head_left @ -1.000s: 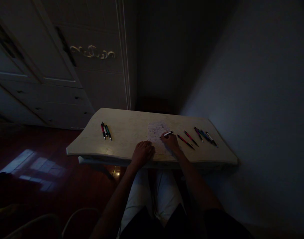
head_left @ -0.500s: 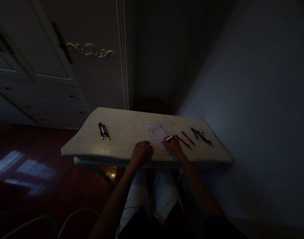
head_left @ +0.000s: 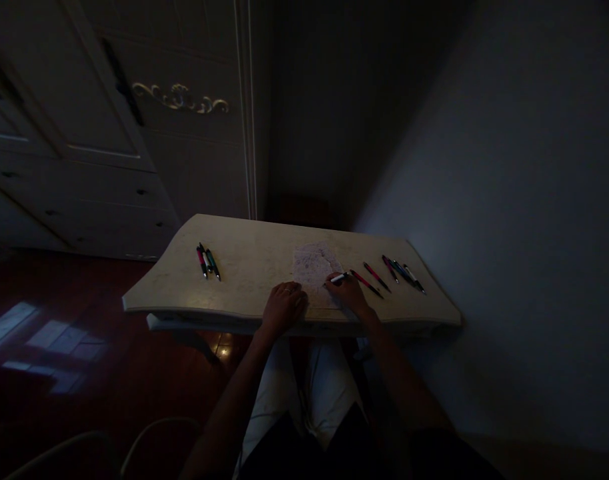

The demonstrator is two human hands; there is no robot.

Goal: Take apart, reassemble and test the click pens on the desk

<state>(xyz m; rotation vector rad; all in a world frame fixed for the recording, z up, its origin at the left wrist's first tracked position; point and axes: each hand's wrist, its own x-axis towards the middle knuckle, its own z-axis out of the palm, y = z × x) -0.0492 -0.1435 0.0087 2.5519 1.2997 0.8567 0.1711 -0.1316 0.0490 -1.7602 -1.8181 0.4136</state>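
Note:
A sheet of paper covered in fine marks lies on the pale table. My right hand is closed around a white pen with a dark end, its tip down at the sheet. At the sheet's lower left corner rests my left hand, with a ring on one finger; it holds nothing, and its fingers lie over the table and the paper's edge. Just right of my right hand are a red and black pen and a second red pen.
Several dark pens and a white one lie at the table's right end. A small group of pens lies at the left. The pale table has a curved front edge. A wall rises at right, a cabinet behind left.
The pen in my right hand has tilted slightly, and its dark end shows less. My left hand stays in place. The view has shifted a little.

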